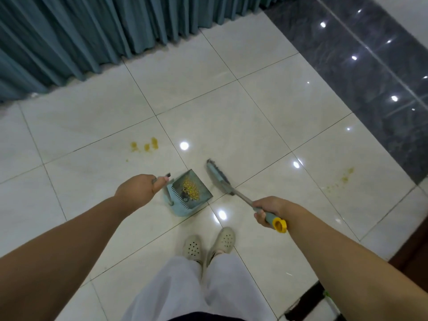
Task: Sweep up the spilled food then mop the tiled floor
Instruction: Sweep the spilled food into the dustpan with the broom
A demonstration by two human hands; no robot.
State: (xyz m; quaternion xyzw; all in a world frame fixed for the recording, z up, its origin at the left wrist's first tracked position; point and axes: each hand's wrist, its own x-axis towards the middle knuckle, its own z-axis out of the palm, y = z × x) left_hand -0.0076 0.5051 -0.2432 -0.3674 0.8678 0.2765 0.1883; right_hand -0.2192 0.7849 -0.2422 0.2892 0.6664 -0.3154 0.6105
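left hand (139,188) grips dustpan (188,193) handle, crumbs inside | right hand (269,210) grips broom (218,178) handle, head just right of pan | yellow spills (144,145) toward curtain (92,31) edge, more (345,178) near dark floor border (370,77)

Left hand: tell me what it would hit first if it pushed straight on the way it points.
The left hand points right and slightly away, gripping the dustpan handle. Straight on lies the dustpan with swept food, then probably the broom head; depth is unclear.
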